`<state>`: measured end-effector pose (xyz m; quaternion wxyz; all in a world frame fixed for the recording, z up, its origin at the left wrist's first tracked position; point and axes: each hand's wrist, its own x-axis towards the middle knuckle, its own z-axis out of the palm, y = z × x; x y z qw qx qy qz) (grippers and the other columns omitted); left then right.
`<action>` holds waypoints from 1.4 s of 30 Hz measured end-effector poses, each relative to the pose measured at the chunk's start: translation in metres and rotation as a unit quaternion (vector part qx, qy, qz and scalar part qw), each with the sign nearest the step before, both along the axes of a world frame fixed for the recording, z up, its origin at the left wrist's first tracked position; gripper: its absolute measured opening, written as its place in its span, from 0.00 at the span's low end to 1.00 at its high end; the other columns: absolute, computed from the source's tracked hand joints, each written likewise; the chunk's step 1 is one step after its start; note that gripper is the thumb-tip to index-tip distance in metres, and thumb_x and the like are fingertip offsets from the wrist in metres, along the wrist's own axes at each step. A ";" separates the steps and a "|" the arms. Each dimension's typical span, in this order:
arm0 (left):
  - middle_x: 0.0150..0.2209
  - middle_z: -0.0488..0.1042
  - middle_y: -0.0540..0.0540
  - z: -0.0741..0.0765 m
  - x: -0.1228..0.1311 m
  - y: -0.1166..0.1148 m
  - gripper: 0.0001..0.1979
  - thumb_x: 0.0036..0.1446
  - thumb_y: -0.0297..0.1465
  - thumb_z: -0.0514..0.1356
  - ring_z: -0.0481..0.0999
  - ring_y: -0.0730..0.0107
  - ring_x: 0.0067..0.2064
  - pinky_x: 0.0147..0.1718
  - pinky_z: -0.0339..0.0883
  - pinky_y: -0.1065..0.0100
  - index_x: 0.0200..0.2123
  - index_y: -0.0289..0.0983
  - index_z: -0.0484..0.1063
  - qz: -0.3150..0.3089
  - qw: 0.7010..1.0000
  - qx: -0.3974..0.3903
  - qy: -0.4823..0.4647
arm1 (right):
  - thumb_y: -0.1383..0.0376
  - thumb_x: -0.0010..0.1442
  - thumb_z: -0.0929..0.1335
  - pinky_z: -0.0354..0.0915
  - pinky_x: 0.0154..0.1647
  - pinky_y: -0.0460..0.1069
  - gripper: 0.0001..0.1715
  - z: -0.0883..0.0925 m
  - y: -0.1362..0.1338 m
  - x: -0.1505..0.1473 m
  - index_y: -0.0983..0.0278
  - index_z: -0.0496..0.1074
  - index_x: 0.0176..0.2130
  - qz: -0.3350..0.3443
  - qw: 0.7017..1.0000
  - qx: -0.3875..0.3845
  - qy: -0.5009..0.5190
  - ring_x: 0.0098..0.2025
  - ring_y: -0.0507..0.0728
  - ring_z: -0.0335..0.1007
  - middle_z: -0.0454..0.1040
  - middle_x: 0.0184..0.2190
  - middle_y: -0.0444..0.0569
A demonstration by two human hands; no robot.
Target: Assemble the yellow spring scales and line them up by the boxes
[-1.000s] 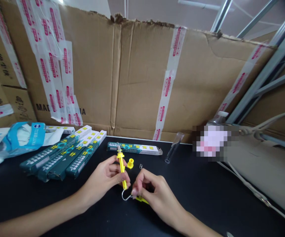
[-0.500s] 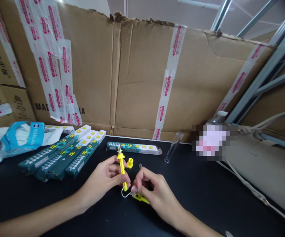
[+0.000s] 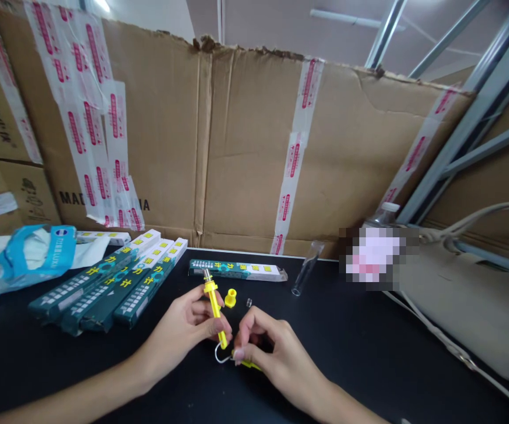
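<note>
My left hand (image 3: pixel 192 318) is closed round a yellow plastic rod (image 3: pixel 216 309), held tilted above the black table. A metal end (image 3: pixel 207 275) sticks out of the rod's collar at the top. From the rod's lower end a thin white cord (image 3: pixel 219 355) loops across to my right hand (image 3: pixel 272 347), whose thumb and forefinger pinch its other end. Partly hidden under the right hand is a flat yellow piece (image 3: pixel 250 364); whether the fingers grip it too is unclear. Just beyond the hands are a small yellow cap (image 3: pixel 230 298) and a tiny metal spring-like part (image 3: pixel 249 302).
Several green-and-white boxes (image 3: pixel 99 282) lie at left beside a blue-and-white plastic pack (image 3: pixel 42 253). Another such box (image 3: pixel 236 270) and a clear tube (image 3: pixel 307 268) lie behind the hands. A beige bag (image 3: pixel 466 306) and a bottle (image 3: pixel 387 213) are at right. Cardboard (image 3: pixel 245 153) walls the back.
The rod in my left hand has tilted a little further left at its top. My right hand keeps its pinch, nearly in place. The whole view has shifted slightly.
</note>
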<state>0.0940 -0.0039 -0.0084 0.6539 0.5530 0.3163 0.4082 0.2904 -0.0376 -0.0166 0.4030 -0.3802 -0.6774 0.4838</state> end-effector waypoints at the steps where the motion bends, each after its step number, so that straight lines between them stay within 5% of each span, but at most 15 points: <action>1: 0.27 0.80 0.51 0.000 0.000 0.000 0.26 0.46 0.45 0.73 0.78 0.72 0.29 0.32 0.71 0.71 0.37 0.36 0.65 0.002 1.000 0.001 0.001 | 0.62 0.60 0.73 0.65 0.35 0.46 0.12 0.000 0.000 0.000 0.62 0.67 0.30 0.006 1.000 0.001 0.003 0.30 0.52 0.73 0.76 0.27 0.42; 15: 0.28 0.81 0.49 -0.005 -0.002 0.001 0.23 0.48 0.39 0.73 0.81 0.70 0.30 0.34 0.74 0.69 0.38 0.35 0.66 -0.002 1.000 0.000 -0.027 | 0.70 0.59 0.72 0.61 0.32 0.45 0.09 0.000 0.000 0.002 0.62 0.68 0.31 0.004 0.999 0.020 -0.026 0.29 0.51 0.70 0.74 0.26 0.40; 31: 0.28 0.82 0.48 0.004 0.000 -0.001 0.22 0.45 0.37 0.74 0.82 0.68 0.30 0.34 0.75 0.68 0.37 0.35 0.68 0.014 1.000 -0.008 -0.002 | 0.64 0.63 0.71 0.62 0.34 0.46 0.09 0.002 0.000 0.004 0.62 0.67 0.32 0.000 0.998 0.029 -0.048 0.30 0.51 0.69 0.73 0.28 0.40; 37: 0.28 0.81 0.49 0.004 -0.002 0.001 0.23 0.45 0.38 0.75 0.82 0.69 0.30 0.34 0.76 0.70 0.38 0.35 0.68 0.043 0.999 -0.004 -0.001 | 0.63 0.68 0.66 0.64 0.35 0.47 0.04 0.004 -0.004 0.007 0.61 0.68 0.40 0.001 0.991 0.092 -0.094 0.32 0.51 0.67 0.72 0.33 0.42; 42: 0.28 0.81 0.50 0.005 -0.004 0.000 0.22 0.45 0.37 0.74 0.81 0.68 0.32 0.36 0.75 0.69 0.38 0.36 0.68 0.092 0.995 0.004 0.022 | 0.62 0.65 0.70 0.66 0.39 0.47 0.11 0.004 -0.007 0.009 0.60 0.70 0.47 -0.001 0.970 0.178 -0.164 0.36 0.53 0.68 0.74 0.37 0.44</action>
